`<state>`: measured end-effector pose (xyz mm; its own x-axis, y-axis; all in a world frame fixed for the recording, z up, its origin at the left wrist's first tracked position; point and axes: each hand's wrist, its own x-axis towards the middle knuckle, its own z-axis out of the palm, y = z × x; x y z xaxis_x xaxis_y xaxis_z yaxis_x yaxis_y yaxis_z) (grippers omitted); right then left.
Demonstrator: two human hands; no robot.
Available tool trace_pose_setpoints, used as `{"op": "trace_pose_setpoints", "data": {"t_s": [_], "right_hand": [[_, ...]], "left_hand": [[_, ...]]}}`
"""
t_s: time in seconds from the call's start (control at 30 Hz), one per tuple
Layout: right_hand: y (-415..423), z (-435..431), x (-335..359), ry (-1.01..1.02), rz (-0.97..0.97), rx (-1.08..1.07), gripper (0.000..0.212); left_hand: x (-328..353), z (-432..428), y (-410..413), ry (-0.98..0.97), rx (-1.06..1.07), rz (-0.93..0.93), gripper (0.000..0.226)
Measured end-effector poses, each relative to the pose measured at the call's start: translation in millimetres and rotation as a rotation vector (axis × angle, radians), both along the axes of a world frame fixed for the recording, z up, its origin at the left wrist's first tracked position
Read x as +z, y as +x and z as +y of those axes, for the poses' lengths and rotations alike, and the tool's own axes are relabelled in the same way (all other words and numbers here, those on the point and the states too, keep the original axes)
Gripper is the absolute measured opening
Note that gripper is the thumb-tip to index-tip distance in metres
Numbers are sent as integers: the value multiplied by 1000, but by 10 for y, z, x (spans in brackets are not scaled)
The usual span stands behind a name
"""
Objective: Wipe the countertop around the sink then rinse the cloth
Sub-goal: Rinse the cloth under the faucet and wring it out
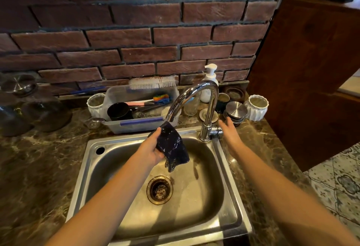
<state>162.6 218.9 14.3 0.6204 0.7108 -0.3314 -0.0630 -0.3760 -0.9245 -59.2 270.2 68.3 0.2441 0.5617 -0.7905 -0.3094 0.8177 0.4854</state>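
My left hand grips a dark, wet cloth over the steel sink, right under the spout of the chrome faucet. The cloth hangs down from my fingers toward the drain. My right hand reaches to the faucet's side handle, fingers extended beside it; whether it touches the handle I cannot tell. No water stream shows. Dark marble countertop surrounds the sink.
Behind the sink stands a clear plastic tub with a brush, black cup and utensils. White ribbed jars, a soap pump bottle, a metal lid and glasses crowd the back right. Glass jars sit at far left. A brick wall rises behind, a wooden panel at right.
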Motion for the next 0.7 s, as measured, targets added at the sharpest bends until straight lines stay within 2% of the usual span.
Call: {"op": "trace_pose_setpoints", "data": {"t_s": [0.07,0.13,0.2,0.23,0.33,0.4,0.47,0.57,0.63,0.7], "right_hand": [[-414,-152,119,150,-222,10,60],[-954,-371,128,223,-354,283,76],[-1344,-501,28,158,-535,586,97],[-1437,-490,-58,144,-609,611,99],[-1490,-309,-87,65,-618,448,83],[-1457,-188,-89,-27,-626,481,58],[-1378,-120,-74,-49,-457,534,35],[-1289,-44,44,-32,-190,609,18],[-1311,-42,152,-62,57,584,12],[-1360,-56,183,-91,313,529,13]], "left_hand": [[39,-30,8,-25,62,-20,38],[84,-51,0,-47,130,-52,41],[105,-67,-23,-61,201,-69,41],[93,-76,-35,-65,221,-69,42],[83,-94,-69,-49,188,-50,45],[59,-40,-106,-40,183,-10,46],[56,20,-149,-3,191,62,47],[-9,59,-187,140,152,202,48],[-62,95,-188,163,130,112,49],[-89,133,-183,136,95,-85,54]]}}
